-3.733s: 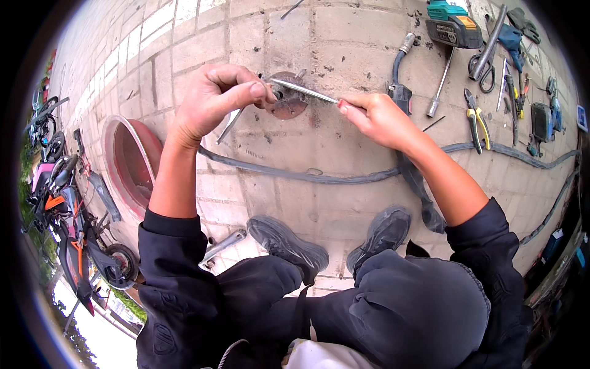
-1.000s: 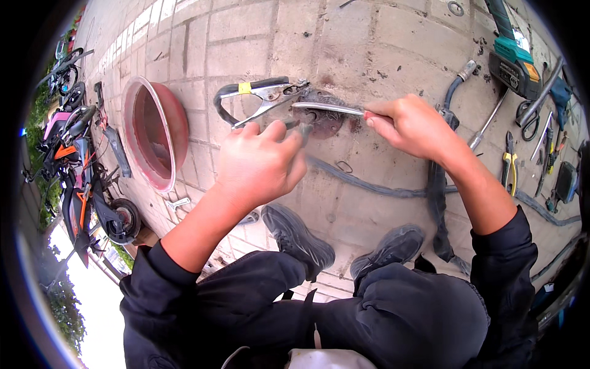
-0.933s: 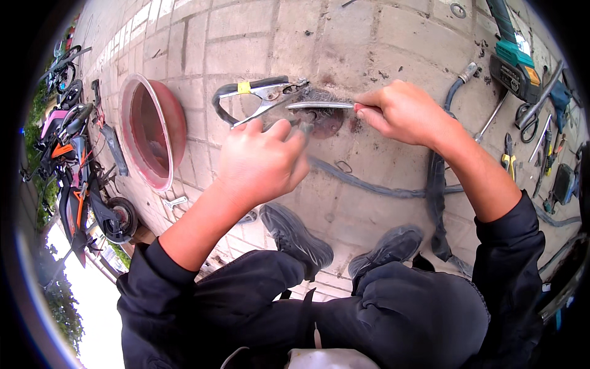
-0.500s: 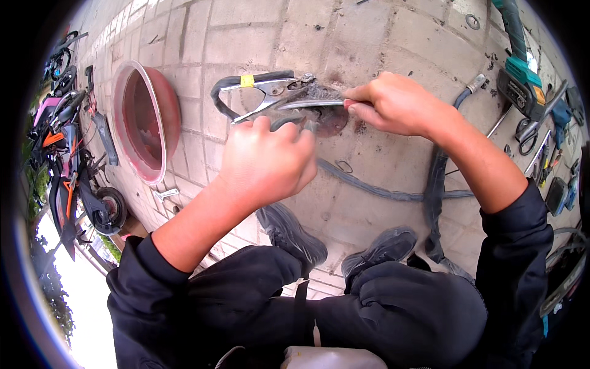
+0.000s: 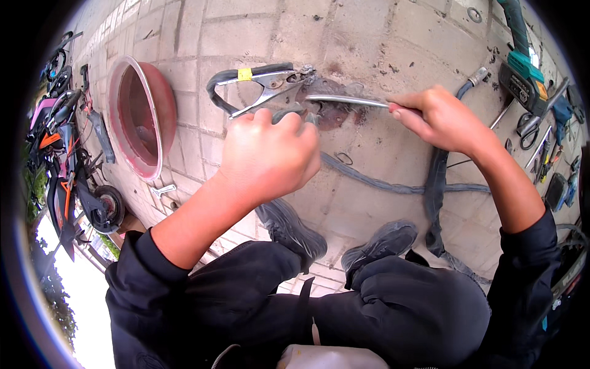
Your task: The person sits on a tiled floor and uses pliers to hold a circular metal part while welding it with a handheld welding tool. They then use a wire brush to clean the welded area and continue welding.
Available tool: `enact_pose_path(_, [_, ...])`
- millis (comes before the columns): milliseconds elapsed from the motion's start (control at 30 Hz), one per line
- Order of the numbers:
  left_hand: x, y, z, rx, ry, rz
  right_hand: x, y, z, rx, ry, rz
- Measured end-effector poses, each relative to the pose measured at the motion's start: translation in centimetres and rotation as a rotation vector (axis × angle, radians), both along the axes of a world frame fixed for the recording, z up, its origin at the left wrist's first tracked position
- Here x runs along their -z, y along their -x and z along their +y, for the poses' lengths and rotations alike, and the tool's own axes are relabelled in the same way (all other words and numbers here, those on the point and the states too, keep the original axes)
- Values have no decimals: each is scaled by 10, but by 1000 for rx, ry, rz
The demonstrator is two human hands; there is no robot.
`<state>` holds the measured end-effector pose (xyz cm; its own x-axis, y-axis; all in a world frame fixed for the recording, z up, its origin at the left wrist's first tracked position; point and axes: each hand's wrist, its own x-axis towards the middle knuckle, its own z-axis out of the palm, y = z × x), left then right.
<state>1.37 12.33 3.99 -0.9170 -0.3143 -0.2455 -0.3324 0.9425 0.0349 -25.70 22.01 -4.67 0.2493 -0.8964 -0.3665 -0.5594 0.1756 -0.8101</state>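
My right hand (image 5: 439,117) is closed round the red end of a slim, slightly curved silver metal bar (image 5: 344,99). The bar reaches left across a round, dark, dirty metal plate (image 5: 330,117) on the paving. My left hand (image 5: 267,154) is a fist, knuckles up, at the plate's near left. A dark grey piece shows by its fingers, but what it grips is hidden. Just beyond this fist lies a silver metal clamp (image 5: 268,81) with a black cable looped round it and yellow tape on the cable. Its jaw end meets the plate.
A reddish basin (image 5: 166,101) stands at the left, with a silver T-shaped tool (image 5: 163,190) near it. A grey hose (image 5: 393,184) crosses the paving before my shoes. A teal power tool (image 5: 522,77) and several hand tools lie at the right. Motorbike parts (image 5: 67,154) stand far left.
My right hand has moved right and slightly nearer me, drawing the silver bar along and baring more of the plate. My left fist has barely moved.
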Motion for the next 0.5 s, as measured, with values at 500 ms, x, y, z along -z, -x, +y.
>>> enact_pose_path(500, [3,1,-5,-22,3,-14,7,-44,-5,63,37,53])
